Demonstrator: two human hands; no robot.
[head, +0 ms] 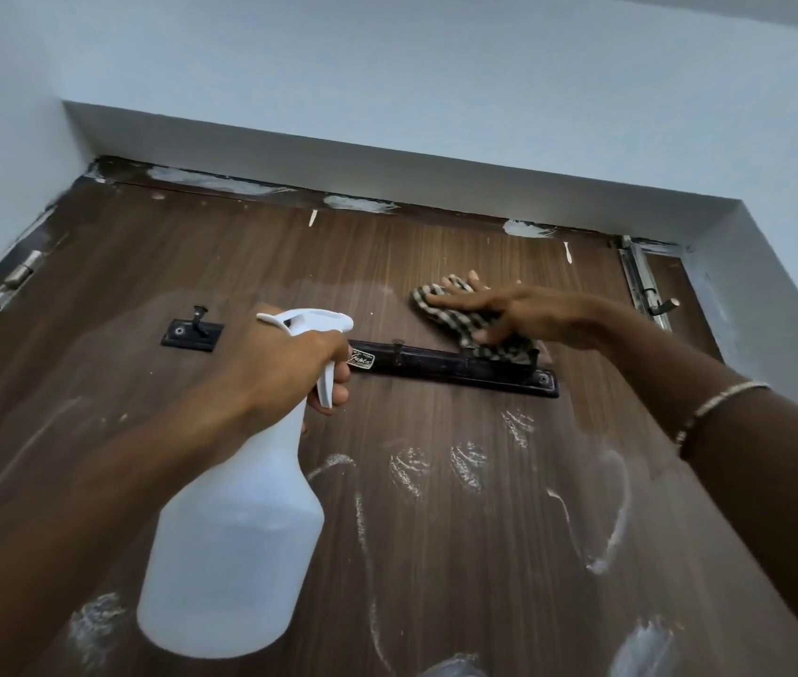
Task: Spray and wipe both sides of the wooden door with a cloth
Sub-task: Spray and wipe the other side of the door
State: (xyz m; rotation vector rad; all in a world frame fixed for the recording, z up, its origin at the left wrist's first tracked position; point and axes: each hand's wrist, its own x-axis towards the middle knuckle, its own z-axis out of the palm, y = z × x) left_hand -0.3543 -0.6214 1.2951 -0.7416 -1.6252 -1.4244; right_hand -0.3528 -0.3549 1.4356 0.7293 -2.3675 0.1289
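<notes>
Looking up in the head view, the wooden door stands closed in its frame and fills most of what we see. Our left hand is clenched around the neck of the white spray bottle, fingers curled at the trigger. We judge it is held raised so the next burst is ready. Our right hand lies flat with straight fingers, pressing the checked cloth onto the door just above the black hook rail, which spreads the pressure for wiping. White smears mark the wood lower down, so we judge this side is only partly wiped.
</notes>
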